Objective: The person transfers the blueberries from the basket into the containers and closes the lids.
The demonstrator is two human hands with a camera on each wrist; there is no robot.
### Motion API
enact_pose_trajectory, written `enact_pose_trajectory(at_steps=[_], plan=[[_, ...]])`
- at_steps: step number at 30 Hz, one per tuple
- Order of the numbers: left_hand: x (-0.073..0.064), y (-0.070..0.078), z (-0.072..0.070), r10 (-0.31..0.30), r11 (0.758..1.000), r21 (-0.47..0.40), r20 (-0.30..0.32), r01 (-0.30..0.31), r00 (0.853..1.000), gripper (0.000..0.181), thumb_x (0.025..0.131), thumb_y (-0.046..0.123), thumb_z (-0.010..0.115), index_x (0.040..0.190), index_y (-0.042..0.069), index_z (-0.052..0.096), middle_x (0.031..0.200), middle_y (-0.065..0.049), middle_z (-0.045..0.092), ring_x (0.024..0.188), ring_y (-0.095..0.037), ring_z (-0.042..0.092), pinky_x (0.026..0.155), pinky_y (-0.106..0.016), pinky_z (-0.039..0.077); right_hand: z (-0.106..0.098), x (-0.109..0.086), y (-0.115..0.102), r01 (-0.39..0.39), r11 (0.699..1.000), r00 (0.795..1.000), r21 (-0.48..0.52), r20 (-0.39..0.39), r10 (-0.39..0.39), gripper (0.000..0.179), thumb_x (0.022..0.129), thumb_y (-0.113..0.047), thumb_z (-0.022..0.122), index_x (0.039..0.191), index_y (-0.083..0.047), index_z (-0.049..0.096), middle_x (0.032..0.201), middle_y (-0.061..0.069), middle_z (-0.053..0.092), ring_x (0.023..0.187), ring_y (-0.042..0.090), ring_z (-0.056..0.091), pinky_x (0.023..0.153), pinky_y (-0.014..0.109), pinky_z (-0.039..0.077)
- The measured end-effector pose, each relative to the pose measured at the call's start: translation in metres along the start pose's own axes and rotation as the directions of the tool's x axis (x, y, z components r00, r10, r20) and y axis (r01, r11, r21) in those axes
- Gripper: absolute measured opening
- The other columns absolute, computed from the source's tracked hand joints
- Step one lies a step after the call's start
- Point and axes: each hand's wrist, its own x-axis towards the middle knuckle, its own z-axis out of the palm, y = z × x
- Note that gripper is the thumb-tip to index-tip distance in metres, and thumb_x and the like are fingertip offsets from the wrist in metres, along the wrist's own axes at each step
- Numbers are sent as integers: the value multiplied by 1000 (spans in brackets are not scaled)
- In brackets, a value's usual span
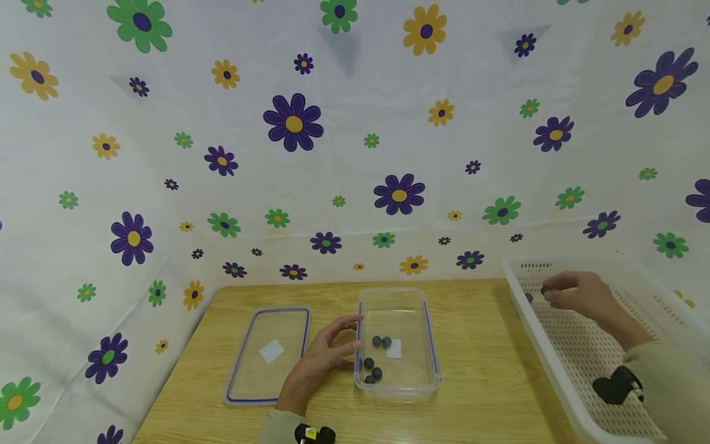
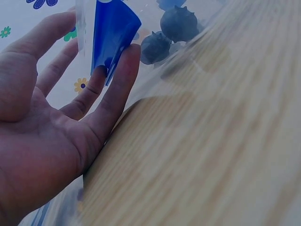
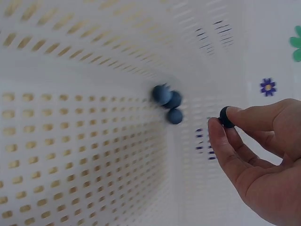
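While the left hand [image 1: 320, 357], fingers spread, touches the box [image 1: 396, 391], probably steadying it, the right hand [image 1: 581, 297] pinches one small berry [image 3: 227, 117] fingertip-tight over the basket [image 1: 546, 351].

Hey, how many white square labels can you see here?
2: one label is on the flat blue-edged lid, another label is around the middle of the clear container. Others could be hidden.

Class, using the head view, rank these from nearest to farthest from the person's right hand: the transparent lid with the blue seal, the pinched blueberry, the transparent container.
1. Pinched blueberry: held in the right hand.
2. Transparent container: to that hand's left.
3. Transparent lid: farther left, beyond the container.
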Motion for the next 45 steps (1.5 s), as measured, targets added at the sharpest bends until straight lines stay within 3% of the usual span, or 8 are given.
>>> enact_pose_trajectory(at_steps=[4,10,16,19,24,29,39,45], plan=[[0,0,0,-4,1000,2,-5,4,1000,64,99,13,71,155,9,42,149,-24,37,118,-37,62,83,-50,61,-6,-4,-14,48,999,998,13,-40,-48,43,101,-16,65,129,17,57,120,35,63,90,30,74,80,47,61],[-2,-2,-1,-10,1000,0,-24,10,1000,64,98,12,71,155,8,42,150,-24,36,119,-37,60,84,-51,60,-11,-12,-33,77,996,992,48,-106,-72,46,103,-22,65,133,11,57,121,28,66,84,-1,67,74,22,53],[-1,-3,-1,-5,1000,0,-19,5,1000,63,98,11,70,155,8,42,149,-24,36,119,-37,61,85,-52,60,-10,-28,-50,171,975,966,139,-219,-138,41,102,-19,67,131,9,58,103,-13,69,87,-11,64,72,6,49],[0,-3,-1,2,1000,4,-15,-2,1000,62,99,9,69,155,8,42,149,-24,37,117,-37,62,84,-51,60,-10,-36,-61,194,961,960,195,-239,-145,38,102,-19,67,130,5,58,100,-25,65,89,-10,66,75,5,48],[0,-2,-1,1,1000,4,-4,-1,1000,63,99,10,69,156,8,41,150,-25,36,118,-38,62,84,-52,60,-6,-50,-78,216,942,954,257,-263,-148,27,102,-16,66,129,-10,63,105,-22,67,93,-8,68,77,6,50],[0,-1,0,4,1000,6,1,-4,1000,62,100,8,67,156,7,40,150,-25,35,119,-38,62,84,-52,61,5,-60,-93,255,910,942,328,-295,-158,29,101,-11,67,129,-9,64,110,-16,69,94,-4,70,80,7,50],[-1,-2,-1,1,1000,-2,-13,-1,1000,60,100,6,65,156,8,42,150,-25,36,118,-38,63,83,-51,61,37,-67,-120,405,748,904,525,-353,-241,31,98,0,68,128,4,64,113,0,72,95,10,74,86,14,54],[0,-1,-1,0,1000,1,-3,0,1000,61,100,8,67,155,9,42,149,-24,37,118,-39,62,84,-53,60,58,-68,-132,435,630,898,643,-365,-247,32,96,6,67,126,12,60,118,8,66,99,15,73,90,24,56]])
